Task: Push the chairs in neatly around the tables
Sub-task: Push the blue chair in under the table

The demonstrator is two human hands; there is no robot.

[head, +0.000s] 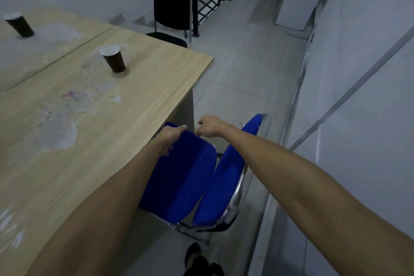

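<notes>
Left hand (171, 136) grips blue chair (186, 177) seat; right hand (209, 126) hovers beside.

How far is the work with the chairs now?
Done, it seems: the black chair stands close at the table's far end. In hand: the left hand grips the blue chair's seat; the right hand hovers above, closed. Left: this chair is only partly under the table.

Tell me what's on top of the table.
Two dark paper cups stand on the table, amid pale stains. The left forearm covers part of its near edge.
</notes>
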